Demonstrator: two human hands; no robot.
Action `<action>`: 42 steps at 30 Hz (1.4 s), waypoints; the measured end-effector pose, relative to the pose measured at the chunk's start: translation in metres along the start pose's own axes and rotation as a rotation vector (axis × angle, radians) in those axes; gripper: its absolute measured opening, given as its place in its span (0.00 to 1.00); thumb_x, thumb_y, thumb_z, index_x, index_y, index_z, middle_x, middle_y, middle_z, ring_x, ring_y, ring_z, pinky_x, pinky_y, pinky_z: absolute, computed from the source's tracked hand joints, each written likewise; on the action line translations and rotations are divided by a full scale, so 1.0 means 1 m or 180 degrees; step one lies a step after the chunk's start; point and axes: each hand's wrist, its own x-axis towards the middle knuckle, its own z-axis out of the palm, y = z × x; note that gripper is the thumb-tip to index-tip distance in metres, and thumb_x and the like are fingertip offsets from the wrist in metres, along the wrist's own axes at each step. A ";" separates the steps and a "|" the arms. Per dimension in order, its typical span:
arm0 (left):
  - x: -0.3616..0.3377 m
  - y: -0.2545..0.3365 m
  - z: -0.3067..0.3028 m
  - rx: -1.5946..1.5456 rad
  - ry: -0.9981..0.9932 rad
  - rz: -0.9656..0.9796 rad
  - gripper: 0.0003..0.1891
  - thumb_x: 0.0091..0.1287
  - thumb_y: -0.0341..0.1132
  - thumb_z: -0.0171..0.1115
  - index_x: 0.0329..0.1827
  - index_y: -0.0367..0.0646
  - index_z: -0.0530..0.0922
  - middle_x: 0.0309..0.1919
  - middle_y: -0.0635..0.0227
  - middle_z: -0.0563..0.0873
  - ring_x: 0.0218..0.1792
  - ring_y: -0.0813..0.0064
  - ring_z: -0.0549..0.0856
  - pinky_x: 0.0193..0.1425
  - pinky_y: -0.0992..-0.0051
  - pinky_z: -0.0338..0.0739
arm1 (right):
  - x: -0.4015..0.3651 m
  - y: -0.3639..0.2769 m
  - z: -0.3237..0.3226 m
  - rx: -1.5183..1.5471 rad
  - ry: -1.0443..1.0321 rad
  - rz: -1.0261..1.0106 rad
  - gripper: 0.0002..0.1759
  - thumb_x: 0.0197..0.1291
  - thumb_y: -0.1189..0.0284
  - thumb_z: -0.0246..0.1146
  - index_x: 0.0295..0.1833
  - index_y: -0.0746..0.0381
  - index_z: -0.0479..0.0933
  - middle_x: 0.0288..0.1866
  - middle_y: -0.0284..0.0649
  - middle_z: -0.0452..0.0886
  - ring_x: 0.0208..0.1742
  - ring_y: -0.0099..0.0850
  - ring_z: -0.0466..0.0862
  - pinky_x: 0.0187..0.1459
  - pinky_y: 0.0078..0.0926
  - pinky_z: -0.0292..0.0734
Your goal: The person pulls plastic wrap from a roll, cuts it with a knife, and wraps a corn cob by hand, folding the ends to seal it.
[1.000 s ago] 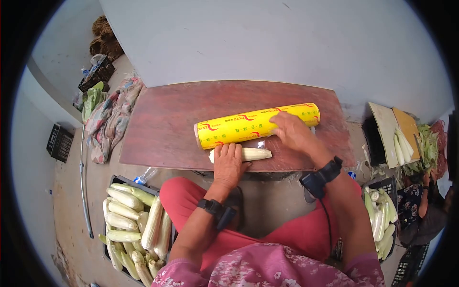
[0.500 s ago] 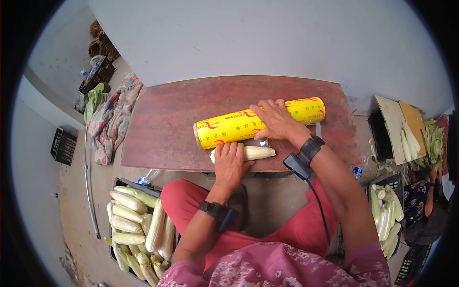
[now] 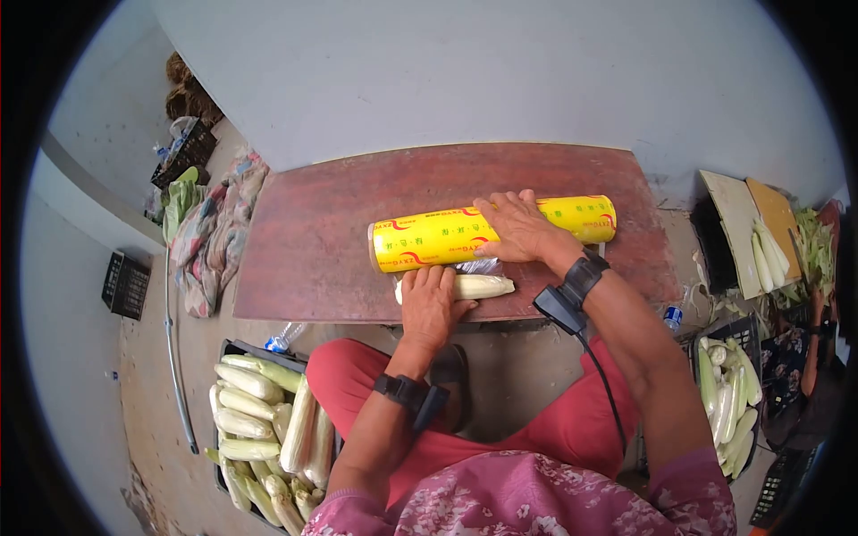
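My left hand (image 3: 429,308) is closed over the left part of a pale, husked ear of corn (image 3: 483,286), which lies along the front of the reddish wooden table (image 3: 304,259). Just behind it lies a thick yellow roll of cling film (image 3: 438,241) with red and green print. My right hand (image 3: 518,230) rests over the roll's middle, its fingers curved across the top and the thumb toward the near side. A shiny bit of clear film (image 3: 480,266) shows between the roll and the corn. The palm sides of both hands are hidden.
A black crate (image 3: 234,353) full of corn stands at the left, another crate of corn (image 3: 728,393) at the right. Plastic bottles (image 3: 284,338) lie by the table's front edge. Patterned cloth (image 3: 210,241) and a pole (image 3: 172,357) are at the left; another person's arm (image 3: 813,348) shows far right.
The roll has turned a little, its print shifting upward, and its right end has swung slightly toward me. My left hand remains on the corn. The view has shifted slightly.
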 end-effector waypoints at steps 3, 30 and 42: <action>0.000 0.001 -0.002 -0.0029 0.0005 -0.0060 0.29 0.46 0.47 0.76 0.48 0.42 0.78 0.46 0.62 0.78 0.53 0.60 0.75 0.62 0.61 0.65 | 0.001 0.001 -0.001 0.0132 -0.0001 0.0029 0.45 0.55 0.46 0.64 0.71 0.64 0.63 0.59 0.49 0.72 0.63 0.41 0.68 0.62 0.43 0.54; -0.007 0.002 0.005 0.0003 0.0174 -0.0206 0.31 0.44 0.46 0.77 0.49 0.40 0.75 0.47 0.61 0.78 0.54 0.58 0.74 0.66 0.55 0.60 | 0.006 -0.003 0.004 0.0124 0.0309 0.0018 0.46 0.47 0.47 0.71 0.67 0.62 0.67 0.56 0.41 0.70 0.63 0.38 0.67 0.60 0.43 0.56; -0.019 0.019 0.019 0.0439 0.0384 -0.0569 0.36 0.50 0.47 0.73 0.59 0.38 0.72 0.56 0.58 0.75 0.64 0.56 0.70 0.71 0.48 0.55 | 0.007 -0.009 -0.005 0.0426 0.0198 0.0224 0.43 0.48 0.50 0.70 0.68 0.59 0.67 0.62 0.44 0.71 0.67 0.40 0.67 0.65 0.42 0.54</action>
